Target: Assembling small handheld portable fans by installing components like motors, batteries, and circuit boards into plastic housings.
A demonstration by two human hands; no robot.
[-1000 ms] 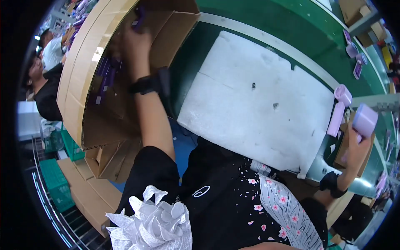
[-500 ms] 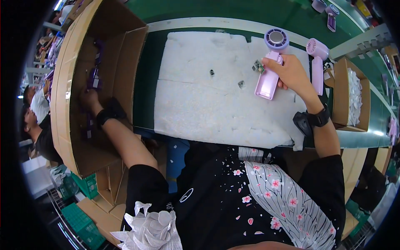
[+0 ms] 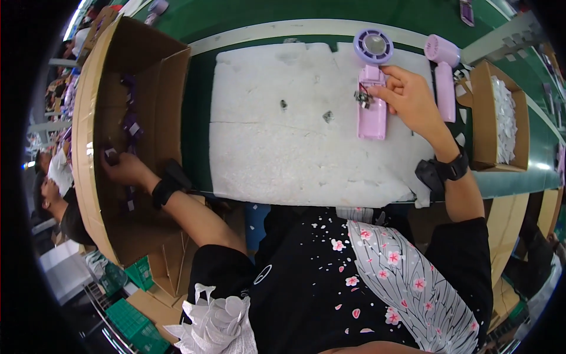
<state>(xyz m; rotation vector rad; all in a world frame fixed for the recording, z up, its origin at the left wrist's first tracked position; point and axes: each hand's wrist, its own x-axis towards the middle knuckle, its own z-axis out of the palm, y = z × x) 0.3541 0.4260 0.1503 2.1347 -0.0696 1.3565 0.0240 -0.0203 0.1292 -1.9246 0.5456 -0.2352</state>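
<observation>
My right hand [image 3: 410, 100] is closed on the right edge of a pink and lilac handheld fan, its thumb and fingers near the top of the open pink handle [image 3: 371, 124]. A lilac fan head [image 3: 374, 46] with a round grey centre tops that handle. A small green circuit board [image 3: 364, 99] with thin wires sits over the handle's open inside. Deep in a tall cardboard box [image 3: 174, 82] at the left, my left hand [image 3: 128, 170] has its fingers closed on a dark purple piece [image 3: 111, 156] with a white label. Similar purple pieces [image 3: 132, 126] lie around it.
A white foam pad [image 3: 265, 153] covers the green bench. Right of it lies another pink fan [image 3: 446, 88], beside a small cardboard box [image 3: 483, 118] holding white pieces [image 3: 504, 121]. A grey metal post [image 3: 495, 35] rises behind. Co-workers sit at the far left.
The pink fan has turned more upright and shifted slightly left, with its circuit board now over the handle. My left hand has moved lower in the box and now holds a dark purple piece.
</observation>
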